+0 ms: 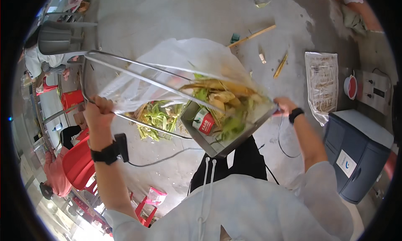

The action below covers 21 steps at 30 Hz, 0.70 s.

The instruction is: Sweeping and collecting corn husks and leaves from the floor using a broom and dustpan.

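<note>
My left hand (100, 107) is closed around the tubular metal handle of a grey dustpan (216, 151), beside a gathered edge of a translucent plastic bag (188, 55). The pan is tilted and holds green leaves, yellowish corn husks (224, 98) and a red-and-white printed packet (204, 121). Some of the leaves are blurred. The bag spreads out behind and over the pan. At the pan's right corner, my right hand (284, 105) is closed on an edge there; whether that is bag or pan rim I cannot tell.
A heap of leaf waste (157, 118) lies on the concrete floor. Beyond are a wooden stick (252, 36), loose husk scraps (280, 65) and a flat printed sack (322, 84). A dark grey cabinet (358, 153) stands at right, a red chair (78, 162) at left. People sit farther left.
</note>
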{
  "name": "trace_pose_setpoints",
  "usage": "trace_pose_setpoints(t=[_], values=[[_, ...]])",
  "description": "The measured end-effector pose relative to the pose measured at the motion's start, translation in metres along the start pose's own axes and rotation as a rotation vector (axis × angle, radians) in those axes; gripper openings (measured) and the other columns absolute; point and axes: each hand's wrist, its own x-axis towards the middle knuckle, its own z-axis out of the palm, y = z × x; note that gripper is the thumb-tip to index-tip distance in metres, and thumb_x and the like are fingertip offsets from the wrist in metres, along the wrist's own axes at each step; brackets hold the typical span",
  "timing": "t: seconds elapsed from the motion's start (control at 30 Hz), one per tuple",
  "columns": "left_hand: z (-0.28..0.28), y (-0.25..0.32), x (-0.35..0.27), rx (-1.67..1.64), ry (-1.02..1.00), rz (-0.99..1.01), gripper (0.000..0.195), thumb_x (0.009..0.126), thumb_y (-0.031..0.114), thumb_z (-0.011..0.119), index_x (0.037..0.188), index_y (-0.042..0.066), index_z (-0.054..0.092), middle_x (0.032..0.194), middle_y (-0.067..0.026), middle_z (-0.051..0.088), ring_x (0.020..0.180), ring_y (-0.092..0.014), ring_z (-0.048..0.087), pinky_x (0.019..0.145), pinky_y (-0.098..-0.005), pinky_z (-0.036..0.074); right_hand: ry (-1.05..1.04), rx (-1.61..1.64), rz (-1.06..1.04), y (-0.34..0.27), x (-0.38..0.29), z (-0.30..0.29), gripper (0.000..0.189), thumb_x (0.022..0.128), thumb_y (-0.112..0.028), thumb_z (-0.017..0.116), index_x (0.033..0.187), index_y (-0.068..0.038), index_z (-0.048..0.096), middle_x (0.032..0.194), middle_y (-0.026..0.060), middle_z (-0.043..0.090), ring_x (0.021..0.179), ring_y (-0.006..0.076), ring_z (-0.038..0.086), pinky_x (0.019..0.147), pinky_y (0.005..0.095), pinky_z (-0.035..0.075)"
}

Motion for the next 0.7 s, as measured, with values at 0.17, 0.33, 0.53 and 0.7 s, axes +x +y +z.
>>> trace_pose_setpoints(t=[0.17, 0.33, 0.53, 0.7], values=[[-0.019, 0.015, 0.02, -0.094, -0.059, -0.052, 0.03, 0.074, 0.011, 0.037, 0.046, 0.011, 0.026, 0.04, 0.0021, 0.015, 0.035, -0.01, 0.012, 0.034, -0.024, 0.014, 0.046, 0.68, 0.372, -0.055, -0.015, -0.017, 0.016, 0.074, -0.012, 0.047, 0.084, 0.0, 0.049, 0.077, 0.0091, 0.055, 0.065, 0.0223, 0.057, 0.059, 0.0352, 0.049], [-0.013, -0.009, 0.017, -0.071, 0.161, -0.076, 0.028, 0.074, 0.011, 0.036, 0.048, 0.012, 0.026, 0.042, 0.0024, 0.014, 0.036, -0.009, 0.011, 0.037, -0.0245, 0.013, 0.027, 0.582, 0.446, -0.042, -0.02, 0.002, 0.019, 0.07, -0.006, 0.048, 0.087, 0.002, 0.048, 0.083, 0.0131, 0.053, 0.069, 0.0233, 0.056, 0.062, 0.0379, 0.05], [0.004, -0.008, 0.007, -0.184, -0.025, -0.048, 0.04, 0.084, 0.039, 0.03, 0.064, 0.005, 0.036, 0.052, -0.0026, 0.03, 0.045, -0.01, 0.025, 0.041, -0.0227, 0.022, 0.11, 0.559, 0.427, -0.051, -0.01, -0.013, 0.021, 0.076, -0.016, 0.039, 0.085, 0.0, 0.049, 0.078, 0.0141, 0.055, 0.067, 0.0224, 0.058, 0.061, 0.0377, 0.05], [0.004, -0.028, -0.005, -0.133, -0.018, 0.116, 0.038, 0.082, 0.038, 0.038, 0.064, 0.005, 0.037, 0.051, -0.0019, 0.03, 0.044, -0.011, 0.024, 0.04, -0.0228, 0.022, 0.167, 0.519, 0.395, -0.031, -0.011, 0.0, 0.019, 0.075, -0.012, 0.039, 0.083, 0.002, 0.049, 0.082, 0.0143, 0.054, 0.069, 0.0265, 0.057, 0.061, 0.04, 0.05]])
